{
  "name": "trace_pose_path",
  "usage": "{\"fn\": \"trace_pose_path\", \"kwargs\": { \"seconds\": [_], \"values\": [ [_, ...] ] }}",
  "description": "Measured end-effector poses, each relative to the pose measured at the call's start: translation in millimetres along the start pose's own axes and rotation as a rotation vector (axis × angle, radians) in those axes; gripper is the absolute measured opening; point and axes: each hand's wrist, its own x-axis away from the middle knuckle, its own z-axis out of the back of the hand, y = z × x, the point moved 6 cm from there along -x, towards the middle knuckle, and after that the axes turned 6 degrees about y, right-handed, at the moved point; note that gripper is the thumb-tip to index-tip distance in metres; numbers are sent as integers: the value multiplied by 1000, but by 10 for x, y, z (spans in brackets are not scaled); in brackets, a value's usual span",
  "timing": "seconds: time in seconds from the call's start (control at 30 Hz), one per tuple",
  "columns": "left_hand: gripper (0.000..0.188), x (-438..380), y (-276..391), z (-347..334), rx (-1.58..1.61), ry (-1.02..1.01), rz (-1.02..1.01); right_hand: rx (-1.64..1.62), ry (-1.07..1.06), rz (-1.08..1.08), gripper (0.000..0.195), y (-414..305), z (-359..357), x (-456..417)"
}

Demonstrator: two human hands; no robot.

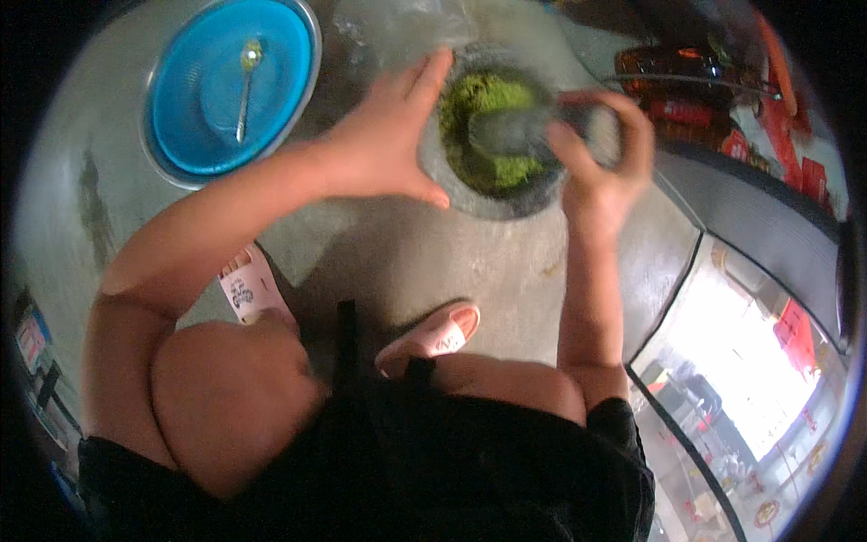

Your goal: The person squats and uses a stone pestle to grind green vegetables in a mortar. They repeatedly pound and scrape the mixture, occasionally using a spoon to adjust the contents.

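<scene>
A grey stone mortar (521, 206) stands on the floor before me, holding crushed green matter (504, 95). My right hand (603, 156) grips the upper end of a stone pestle (508, 132), whose lower end lies tilted inside the bowl; hand and pestle are somewhat blurred. My left hand (393, 135) rests with fingers and thumb spread against the mortar's left side, steadying nothing else. A blue plastic basin or colander (196, 129) with a metal rim around it sits at upper left. Inside it lies a metal spoon (244, 101) with greenish-yellow bits in its bowl.
Clear plastic film or a bag (406, 27) lies beyond the mortar. My slippered feet (254, 284) are on the concrete floor (501, 271) close by. At upper right are a dark shelf-like edge and red packages (684, 112); a bright doorway or window (738, 379) shows at lower right.
</scene>
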Motion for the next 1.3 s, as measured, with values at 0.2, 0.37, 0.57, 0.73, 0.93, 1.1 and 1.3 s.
{"fn": "trace_pose_path", "kwargs": {
  "seconds": [0.2,0.37,0.57,0.73,0.93,1.1,1.3],
  "values": [
    [140,-13,-18,0,-79,14,-23,-374,56,376,45,-933,547,-148],
    [138,-31,14,32,-11,15,-40,145,26,205,54,51,-193,236],
    [137,-51,-38,89,-68,45,-13,40,40,108,43,-289,48,-125],
    [137,-31,-9,26,14,19,-29,-438,124,276,42,-936,558,-179],
    [141,-32,-7,-6,28,-5,-12,68,-37,121,46,5,-152,222],
    [138,-61,-76,93,-29,67,-37,130,-7,147,44,-331,7,-61],
    [139,19,-13,59,-25,54,-39,-357,222,411,46,-1084,627,-171]
  ]
}}
